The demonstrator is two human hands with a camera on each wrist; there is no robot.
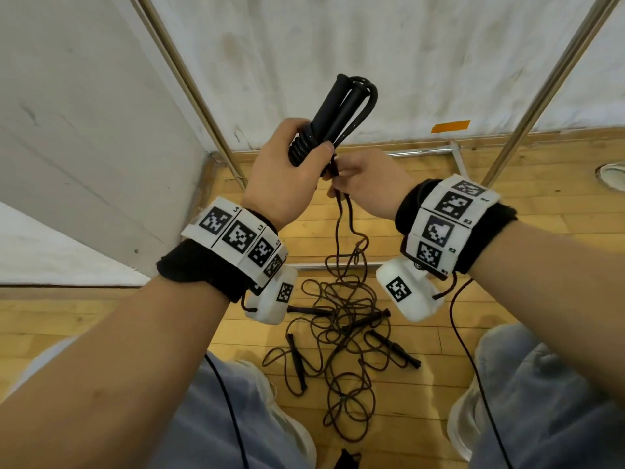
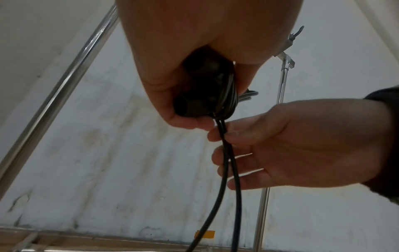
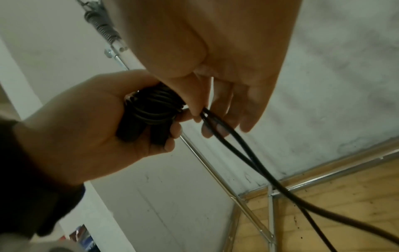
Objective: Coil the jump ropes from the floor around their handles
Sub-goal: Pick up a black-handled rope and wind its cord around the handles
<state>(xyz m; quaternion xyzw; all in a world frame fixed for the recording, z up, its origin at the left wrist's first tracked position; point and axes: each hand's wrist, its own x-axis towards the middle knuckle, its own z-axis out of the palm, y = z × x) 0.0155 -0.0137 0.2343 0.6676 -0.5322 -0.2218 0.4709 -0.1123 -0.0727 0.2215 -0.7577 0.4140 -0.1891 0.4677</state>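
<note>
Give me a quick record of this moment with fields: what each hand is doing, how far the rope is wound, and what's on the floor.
left hand: grips the two black handles held together, thumb over the coils
right hand: pinches the doubled rope just below the coils
winding: several turns around the handles' lower end; the rest hangs to the floor
floor: wooden, with a tangle of ropes and loose handles
progress: one rope partly coiled, others not yet picked up
</note>
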